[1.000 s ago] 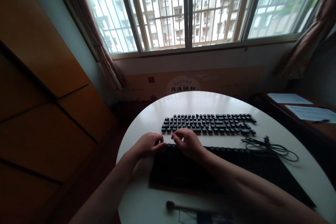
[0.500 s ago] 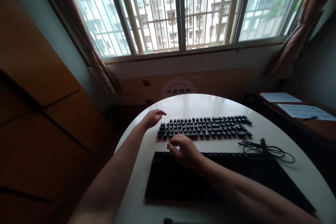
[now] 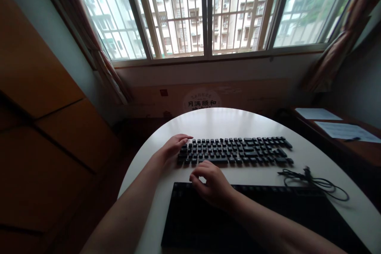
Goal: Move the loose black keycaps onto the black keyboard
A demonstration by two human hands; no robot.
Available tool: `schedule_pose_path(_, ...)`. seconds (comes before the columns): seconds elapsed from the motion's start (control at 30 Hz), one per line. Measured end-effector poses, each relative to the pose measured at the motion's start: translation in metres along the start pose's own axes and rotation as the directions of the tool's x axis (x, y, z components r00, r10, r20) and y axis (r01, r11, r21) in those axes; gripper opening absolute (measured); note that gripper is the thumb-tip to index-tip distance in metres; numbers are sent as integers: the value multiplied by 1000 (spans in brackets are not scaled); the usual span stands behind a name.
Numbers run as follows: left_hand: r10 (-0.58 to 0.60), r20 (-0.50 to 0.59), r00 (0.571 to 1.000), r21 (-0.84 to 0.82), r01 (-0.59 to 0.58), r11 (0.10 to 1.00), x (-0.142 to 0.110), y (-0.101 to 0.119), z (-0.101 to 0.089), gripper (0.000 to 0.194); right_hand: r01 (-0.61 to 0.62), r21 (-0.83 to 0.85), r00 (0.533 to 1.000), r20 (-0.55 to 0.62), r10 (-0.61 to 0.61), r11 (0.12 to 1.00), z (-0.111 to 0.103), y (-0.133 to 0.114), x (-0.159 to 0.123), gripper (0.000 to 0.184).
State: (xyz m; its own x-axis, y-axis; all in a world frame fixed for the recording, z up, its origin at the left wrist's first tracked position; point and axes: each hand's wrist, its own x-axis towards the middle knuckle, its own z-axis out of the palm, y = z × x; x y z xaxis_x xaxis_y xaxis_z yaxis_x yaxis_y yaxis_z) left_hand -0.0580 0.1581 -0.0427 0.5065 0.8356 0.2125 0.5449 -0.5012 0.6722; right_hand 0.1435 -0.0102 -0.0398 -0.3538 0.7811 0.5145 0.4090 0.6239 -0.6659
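Left hand at far-left corner of keycap rows, right hand curled over black slab

Small black plastic keycaps [image 3: 235, 151] laid out in rows like a keyboard, white surface showing in the gaps; block sits mid-table, beyond the slab. One cap in the farthest row looks tilted. Left hand [image 3: 175, 145] at the block's far-left corner, fingers stretched to the right over the end caps; can't tell if fingertips are together on a cap or just resting there. Right hand [image 3: 210, 180] near side of the block, over the slab's far edge toward its left end, thumb and forefinger curled into a loop with a gap inside; tips look close together, can't tell if anything is pinched.

Long flat black keyboard-like slab [image 3: 193, 218] on the near side, partly under right forearm, row of dark key shapes along far edge. Coiled thin black cable [image 3: 315, 182] by its far-right corner, right of the right hand. All on round glossy white table [image 3: 226, 121].

Farther right: brown wooden side table [image 3: 366, 149] with white printed paper sheets [image 3: 351, 131], dark pen [image 3: 353, 139] on the nearer one. Far side: beige printed panel [image 3: 247, 91] below wide barred window [image 3: 205, 12]. Left: orange-brown wooden cabinet [image 3: 35, 67].
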Motion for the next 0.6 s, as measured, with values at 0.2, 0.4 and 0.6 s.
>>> schedule_pose_path(0.2, 45, 30, 999, 33, -46, 998, 3, 1, 4, 42, -3, 9, 1000, -6, 3, 1000, 1, 0, 0, 18)
schedule_pose_path(0.4, 32, -6, 999, 121, -31, 992, 4, -5, 7, 47, -2, 2, 1000, -4, 2, 1000, 0, 0, 0, 17)
schedule_pose_path(0.6, 14, -103, 995, 214, 9, 977, 5, -13, 7, 52, -9, 5, 1000, -1, 9, 1000, 0, -1, 0, 18)
